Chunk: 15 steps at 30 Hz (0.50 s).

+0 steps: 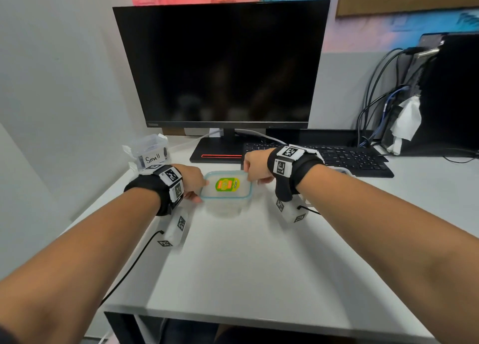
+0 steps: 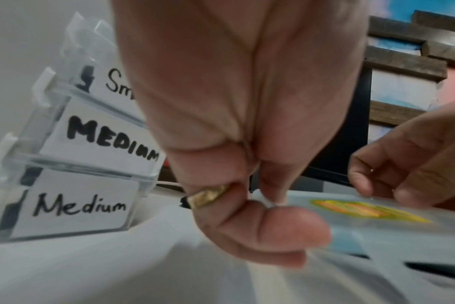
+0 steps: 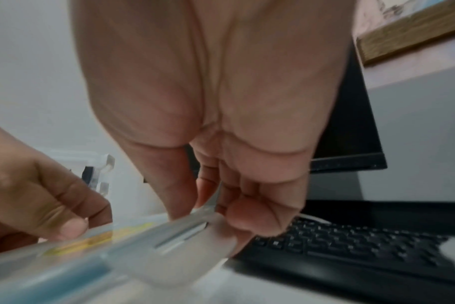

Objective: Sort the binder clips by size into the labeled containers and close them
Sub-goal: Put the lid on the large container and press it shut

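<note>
A clear container [image 1: 225,206] stands mid-table under a lid [image 1: 243,185] with a blue seal and a green and yellow sticker. My left hand [image 1: 194,185] grips the lid's left edge, and its thumb and curled fingers [image 2: 278,230] pinch a white flap there. My right hand [image 1: 255,171] holds the right edge, with its fingers curled round the side latch flap [image 3: 195,232]. At the left stand clear containers labelled "Small" [image 1: 151,151], "MEDIUM" [image 2: 109,135] and "Medium" [image 2: 78,205], with dark shapes inside them. No loose binder clip shows.
A dark monitor [image 1: 223,66] on its stand rises just behind the container. To the right of it lies a black keyboard [image 1: 337,158]. A black computer with cables [image 1: 451,89] fills the far right. The white table [image 1: 259,266] stretches toward me to its front edge.
</note>
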Each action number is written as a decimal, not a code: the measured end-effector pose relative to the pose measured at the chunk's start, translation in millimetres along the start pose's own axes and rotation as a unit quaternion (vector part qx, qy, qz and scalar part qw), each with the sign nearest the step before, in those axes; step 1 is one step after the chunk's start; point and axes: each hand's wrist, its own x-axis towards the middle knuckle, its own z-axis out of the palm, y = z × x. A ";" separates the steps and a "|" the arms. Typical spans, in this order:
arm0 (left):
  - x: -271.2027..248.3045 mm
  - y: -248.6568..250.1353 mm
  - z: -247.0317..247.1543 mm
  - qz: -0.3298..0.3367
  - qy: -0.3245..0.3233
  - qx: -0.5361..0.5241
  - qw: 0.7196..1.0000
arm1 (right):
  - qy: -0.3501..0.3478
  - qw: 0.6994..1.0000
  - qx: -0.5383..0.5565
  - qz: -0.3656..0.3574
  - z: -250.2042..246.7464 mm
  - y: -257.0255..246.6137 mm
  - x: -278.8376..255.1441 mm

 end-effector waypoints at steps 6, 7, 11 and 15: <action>-15.9 37.9 6.2 0.049 0.004 -0.065 0.997 | 0.051 0.998 0.024 0.030 -36.0 26.2 -30.9; -17.4 46.7 9.2 0.064 0.002 -0.075 0.995 | 0.058 0.997 0.028 0.044 -41.0 33.5 -36.8; -20.4 84.1 30.5 0.111 -0.006 -0.106 0.988 | 0.045 0.990 0.080 0.104 -53.6 68.6 -56.1; -24.7 120.3 58.8 0.134 -0.023 -0.103 0.985 | 0.077 0.985 0.086 0.132 -62.6 105.5 -79.0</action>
